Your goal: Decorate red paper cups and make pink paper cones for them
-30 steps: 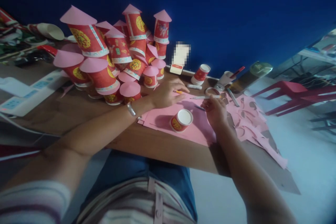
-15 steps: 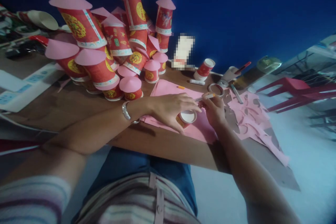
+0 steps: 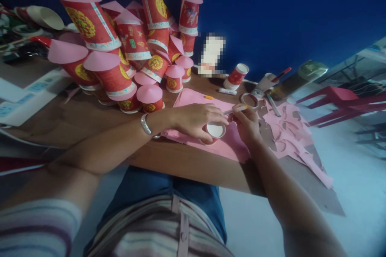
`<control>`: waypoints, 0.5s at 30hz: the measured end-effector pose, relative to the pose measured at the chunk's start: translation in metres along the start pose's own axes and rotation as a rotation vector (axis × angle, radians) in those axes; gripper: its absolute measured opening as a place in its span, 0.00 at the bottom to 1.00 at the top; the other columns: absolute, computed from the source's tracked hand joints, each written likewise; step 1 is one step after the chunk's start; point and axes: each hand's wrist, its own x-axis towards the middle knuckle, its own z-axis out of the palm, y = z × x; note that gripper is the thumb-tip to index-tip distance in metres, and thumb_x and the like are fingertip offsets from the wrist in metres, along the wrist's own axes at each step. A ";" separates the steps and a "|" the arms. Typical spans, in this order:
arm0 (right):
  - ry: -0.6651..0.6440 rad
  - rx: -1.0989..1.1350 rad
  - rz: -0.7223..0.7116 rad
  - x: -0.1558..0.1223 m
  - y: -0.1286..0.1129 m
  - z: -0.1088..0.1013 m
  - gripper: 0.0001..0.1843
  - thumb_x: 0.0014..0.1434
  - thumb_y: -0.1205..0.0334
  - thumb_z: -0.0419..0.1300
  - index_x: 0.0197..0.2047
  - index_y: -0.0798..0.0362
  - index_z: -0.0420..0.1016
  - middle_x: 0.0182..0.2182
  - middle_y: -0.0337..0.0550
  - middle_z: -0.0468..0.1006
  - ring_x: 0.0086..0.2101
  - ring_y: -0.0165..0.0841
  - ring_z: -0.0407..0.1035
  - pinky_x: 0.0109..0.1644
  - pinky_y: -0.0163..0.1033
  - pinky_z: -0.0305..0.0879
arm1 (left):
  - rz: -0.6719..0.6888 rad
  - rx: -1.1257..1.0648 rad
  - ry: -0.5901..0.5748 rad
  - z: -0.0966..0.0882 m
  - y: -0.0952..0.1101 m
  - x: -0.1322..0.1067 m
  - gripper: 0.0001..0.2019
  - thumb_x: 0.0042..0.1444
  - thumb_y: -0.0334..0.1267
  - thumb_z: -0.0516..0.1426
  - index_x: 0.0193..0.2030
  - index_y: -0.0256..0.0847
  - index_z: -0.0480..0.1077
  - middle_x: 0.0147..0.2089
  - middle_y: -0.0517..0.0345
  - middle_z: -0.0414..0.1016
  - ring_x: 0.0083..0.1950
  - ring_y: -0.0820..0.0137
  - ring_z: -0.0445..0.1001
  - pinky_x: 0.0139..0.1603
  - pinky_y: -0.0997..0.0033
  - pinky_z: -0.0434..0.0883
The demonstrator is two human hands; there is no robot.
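My left hand (image 3: 196, 119) is wrapped round a small paper cup (image 3: 216, 129), thumb on its near side and fingers over the far side. White shows inside the cup's round rim. It stands on a stack of pink paper (image 3: 233, 144). Just to the right, my right hand (image 3: 249, 126) pinches a pale pen (image 3: 240, 109) with an orange end; its tip, by the cup's far side, is hidden behind my fingers. An orange pen cap (image 3: 208, 97) lies on the paper's far part.
Many red paper cups with pink cone tops (image 3: 104, 66) are stacked at left. Behind the paper are a red-and-white cup (image 3: 238, 75), a glue stick (image 3: 227, 91) and a tape roll (image 3: 250, 100). Pink paper scraps (image 3: 289, 128) cover the table's right end. A red stool (image 3: 337, 96) stands beyond.
My left thumb and fingers have closed in round the cup, which they were spread about before. The pen stays in my right hand near the cup. The view has shifted slightly.
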 end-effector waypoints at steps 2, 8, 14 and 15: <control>-0.003 -0.001 0.002 0.000 0.001 -0.001 0.11 0.58 0.52 0.70 0.33 0.49 0.76 0.23 0.34 0.73 0.24 0.28 0.67 0.30 0.35 0.64 | -0.014 0.013 -0.013 -0.001 0.000 0.000 0.23 0.51 0.35 0.68 0.55 0.49 0.76 0.59 0.52 0.78 0.62 0.56 0.72 0.65 0.55 0.67; 0.014 -0.002 0.011 0.000 0.000 -0.001 0.11 0.57 0.52 0.71 0.34 0.49 0.76 0.22 0.34 0.74 0.24 0.28 0.67 0.30 0.35 0.65 | -0.002 -0.020 0.019 0.000 0.000 0.000 0.23 0.49 0.34 0.69 0.54 0.48 0.77 0.57 0.53 0.79 0.60 0.56 0.73 0.63 0.57 0.69; 0.006 -0.028 -0.003 0.000 -0.001 0.001 0.12 0.57 0.52 0.70 0.33 0.50 0.76 0.23 0.34 0.74 0.24 0.28 0.68 0.30 0.35 0.65 | 0.010 0.019 -0.020 0.002 -0.004 -0.001 0.22 0.51 0.36 0.68 0.55 0.47 0.76 0.57 0.51 0.79 0.59 0.56 0.74 0.61 0.56 0.69; 0.003 -0.029 -0.004 0.000 -0.001 0.001 0.12 0.57 0.52 0.70 0.33 0.50 0.75 0.23 0.34 0.74 0.24 0.28 0.67 0.30 0.34 0.65 | 0.013 0.029 -0.029 0.002 -0.004 -0.001 0.22 0.52 0.36 0.67 0.55 0.46 0.76 0.57 0.50 0.79 0.59 0.56 0.73 0.61 0.57 0.69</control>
